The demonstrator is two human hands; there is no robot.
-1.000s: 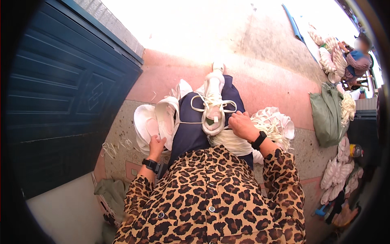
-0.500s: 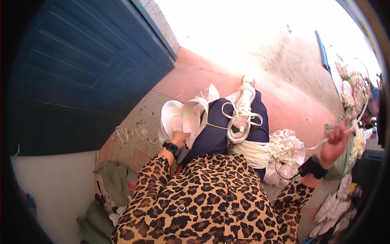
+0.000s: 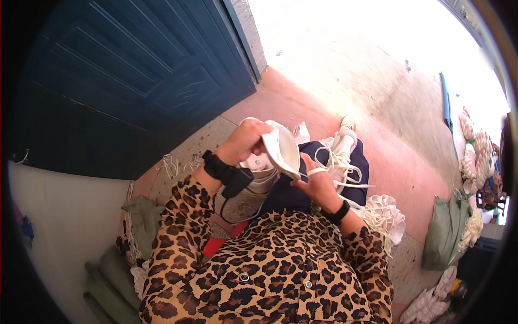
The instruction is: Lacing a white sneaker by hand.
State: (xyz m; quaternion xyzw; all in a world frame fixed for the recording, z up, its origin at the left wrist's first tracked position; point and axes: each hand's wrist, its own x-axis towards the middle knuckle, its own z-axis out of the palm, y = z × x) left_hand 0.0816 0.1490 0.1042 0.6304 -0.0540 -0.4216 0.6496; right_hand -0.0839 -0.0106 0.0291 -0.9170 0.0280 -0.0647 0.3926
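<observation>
My left hand (image 3: 245, 141) grips the edge of a white shoe upper (image 3: 284, 147), raised over my lap with its curved opening showing. Close by its lower edge is my right hand (image 3: 322, 189), thumb and forefinger spread, with a white shoelace (image 3: 317, 171) drawn across the fingers. More pale uppers (image 3: 261, 181) lie nested below my left hand. On my dark-clad legs rests another white upper (image 3: 341, 162), strung with a loosely looped lace. To the right of my thigh is a bunch of cream laces and pale pieces (image 3: 386, 216).
A blue panelled door (image 3: 145, 81) stands at the left. Green sacks (image 3: 448, 229) sit on the right, with another green sack (image 3: 143, 221) at the left. Loose laces (image 3: 174, 165) lie on the floor near the door. A red item (image 3: 215, 247) shows beside my left hip.
My right hand has swung in from the far right to the upper. My left hand has lifted an upper from beside my leg. The view has shifted somewhat.
</observation>
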